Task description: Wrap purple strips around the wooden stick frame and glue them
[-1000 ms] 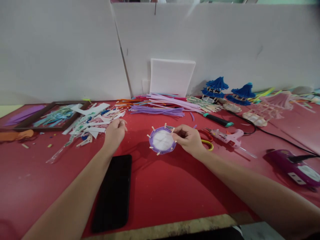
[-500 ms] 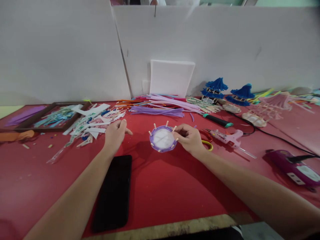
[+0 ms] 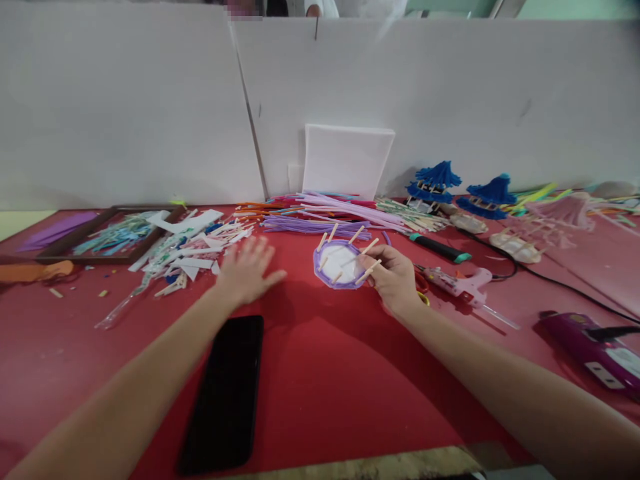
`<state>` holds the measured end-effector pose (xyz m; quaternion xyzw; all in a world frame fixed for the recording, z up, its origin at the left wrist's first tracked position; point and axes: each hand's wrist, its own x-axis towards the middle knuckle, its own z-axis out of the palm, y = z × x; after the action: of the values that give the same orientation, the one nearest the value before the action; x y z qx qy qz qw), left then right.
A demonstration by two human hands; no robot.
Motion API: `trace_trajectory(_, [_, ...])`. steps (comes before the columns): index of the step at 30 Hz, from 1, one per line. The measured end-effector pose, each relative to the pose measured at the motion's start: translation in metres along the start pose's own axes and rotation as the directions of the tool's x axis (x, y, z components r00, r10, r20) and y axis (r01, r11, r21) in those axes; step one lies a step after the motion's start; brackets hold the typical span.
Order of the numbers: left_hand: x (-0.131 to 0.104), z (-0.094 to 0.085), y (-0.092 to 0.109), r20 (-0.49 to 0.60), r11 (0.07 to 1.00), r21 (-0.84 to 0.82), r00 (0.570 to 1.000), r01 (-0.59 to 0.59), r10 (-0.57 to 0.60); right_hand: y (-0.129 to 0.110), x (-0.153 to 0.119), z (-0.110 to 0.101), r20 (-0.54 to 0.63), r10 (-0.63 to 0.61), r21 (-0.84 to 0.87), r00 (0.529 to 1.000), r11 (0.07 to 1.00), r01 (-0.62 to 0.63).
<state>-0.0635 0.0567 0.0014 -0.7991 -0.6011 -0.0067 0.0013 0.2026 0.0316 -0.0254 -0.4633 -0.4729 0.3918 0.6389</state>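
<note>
Between the thumb and fingers of my right hand (image 3: 394,277) is a small round white disc with a purple rim (image 3: 341,262). Several short pale sticks stand up around its edge. The disc is tilted, held above the red table, and my fingertips behind it are partly hidden. My left hand (image 3: 249,272) is spread, palm down and empty, beside a heap of white and pink scraps (image 3: 197,250). A black phone (image 3: 225,393) lies below my left wrist.
Bundles of coloured pipe cleaners (image 3: 320,217) lie at the back. To the right are a pink glue gun (image 3: 463,287), a black-and-green tool (image 3: 440,248), blue-roofed models (image 3: 487,197) and a purple power strip (image 3: 593,350). A brown frame (image 3: 107,257) holds strips at left.
My left hand has opened from loosely curled fingers to a flat spread. The disc in my right hand has moved slightly right and up and tilted, so its sticks show longer.
</note>
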Motion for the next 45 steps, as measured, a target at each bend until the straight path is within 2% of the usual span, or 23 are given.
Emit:
trace_trajectory(1, [0.007, -0.002, -0.015, -0.106, 0.985, 0.053, 0.982, 0.162, -0.156, 0.0, 0.0, 0.0, -0.004, -0.001, 0.003, 1.0, 1.0, 0.001])
trace_trajectory(2, [0.013, -0.005, -0.028, -0.207, 0.953, 0.071, 0.939, 0.294, -0.275, 0.0, 0.0, 0.0, -0.008, -0.003, 0.005, 1.0, 1.0, 0.003])
trace_trajectory(3, [0.017, -0.008, -0.038, -0.266, 0.929, 0.061, 0.903, 0.366, -0.338, 0.0, 0.0, 0.0, -0.01, -0.006, 0.007, 1.0, 1.0, 0.006])
trace_trajectory(4, [0.02, -0.011, -0.044, -0.313, 0.925, 0.03, 0.882, 0.379, -0.352, 0.0, 0.0, 0.0, -0.01, -0.01, 0.007, 1.0, 1.0, 0.01])
trace_trajectory(5, [0.022, -0.015, -0.045, -0.332, 0.937, -0.028, 0.881, 0.348, -0.337, 0.0, 0.0, 0.0, -0.007, -0.014, 0.006, 1.0, 1.0, 0.014])
trace_trajectory(7, [0.022, -0.021, -0.036, -0.356, 0.951, -0.238, 0.893, 0.199, -0.276, -0.001, 0.0, 0.001, 0.002, -0.026, -0.002, 1.0, 1.0, 0.026])
trace_trajectory(8, [0.021, -0.024, -0.027, -0.349, 0.912, -0.396, 0.901, 0.106, -0.256, -0.001, 0.0, 0.001, 0.007, -0.034, -0.01, 0.999, 0.999, 0.034])
trace_trajectory(11, [0.016, -0.029, 0.006, -0.28, 0.844, -0.536, 0.939, 0.02, -0.199, -0.004, -0.002, 0.001, 0.04, -0.064, -0.049, 0.997, 0.997, 0.066])
trace_trajectory(14, [0.01, -0.033, 0.034, -0.211, 0.733, -0.679, 0.967, -0.04, -0.142, -0.006, -0.007, 0.002, 0.096, -0.106, -0.104, 0.99, 0.988, 0.116])
trace_trajectory(15, [0.007, -0.035, 0.042, -0.166, 0.665, -0.745, 0.982, -0.062, -0.094, -0.006, -0.009, 0.002, 0.119, -0.123, -0.121, 0.985, 0.983, 0.137])
trace_trajectory(16, [0.005, -0.037, 0.048, -0.066, 0.461, -0.886, 0.998, -0.049, -0.021, -0.006, -0.011, 0.002, 0.144, -0.14, -0.137, 0.98, 0.978, 0.16])
trace_trajectory(17, [0.002, -0.04, 0.053, 0.017, 0.298, -0.955, 0.998, 0.0, 0.054, -0.006, -0.013, 0.002, 0.17, -0.157, -0.152, 0.973, 0.971, 0.183])
trace_trajectory(18, [0.0, -0.042, 0.056, 0.077, 0.187, -0.981, 0.991, 0.056, 0.108, -0.006, -0.014, 0.002, 0.196, -0.173, -0.165, 0.965, 0.964, 0.206])
trace_trajectory(19, [-0.002, -0.044, 0.059, 0.133, 0.107, -0.987, 0.98, 0.117, 0.151, -0.006, -0.016, 0.002, 0.224, -0.187, -0.175, 0.956, 0.958, 0.229])
trace_trajectory(20, [-0.004, -0.047, 0.06, 0.172, 0.077, -0.984, 0.971, 0.161, 0.169, -0.006, -0.017, 0.002, 0.25, -0.201, -0.183, 0.947, 0.951, 0.25])
trace_trajectory(22, [-0.007, -0.049, 0.061, 0.22, 0.081, -0.975, 0.958, 0.209, 0.185, -0.007, -0.018, 0.002, 0.303, -0.223, -0.192, 0.926, 0.938, 0.289])
trace_trajectory(26, [-0.009, -0.048, 0.059, 0.245, 0.203, -0.958, 0.947, 0.204, 0.209, -0.011, -0.02, 0.002, 0.416, -0.266, -0.177, 0.87, 0.915, 0.364])
trace_trajectory(29, [-0.01, -0.047, 0.055, 0.235, 0.335, -0.931, 0.942, 0.147, 0.24, -0.014, -0.022, 0.004, 0.5, -0.308, -0.157, 0.81, 0.887, 0.434])
trace_trajectory(31, [-0.01, -0.048, 0.053, 0.213, 0.421, -0.905, 0.923, 0.062, 0.321, -0.015, -0.024, 0.006, 0.542, -0.321, -0.152, 0.777, 0.872, 0.466])
trace_trajectory(33, [-0.012, -0.05, 0.053, 0.179, 0.477, -0.878, 0.893, -0.044, 0.412, -0.015, -0.026, 0.007, 0.559, -0.315, -0.158, 0.767, 0.867, 0.472])
trace_trajectory(36, [-0.013, -0.05, 0.055, 0.138, 0.52, -0.843, 0.883, -0.134, 0.45, -0.016, -0.028, 0.008, 0.556, -0.291, -0.19, 0.779, 0.867, 0.46])
trace_trajectory(40, [-0.011, -0.046, 0.059, 0.126, 0.573, -0.806, 0.903, -0.148, 0.41, -0.016, -0.028, 0.008, 0.57, -0.284, -0.208, 0.771, 0.858, 0.469])
trace_trajectory(45, [-0.011, -0.044, 0.056, 0.099, 0.584, -0.796, 0.919, -0.157, 0.382, -0.017, -0.026, 0.007, 0.613, -0.295, -0.191, 0.733, 0.845, 0.5])
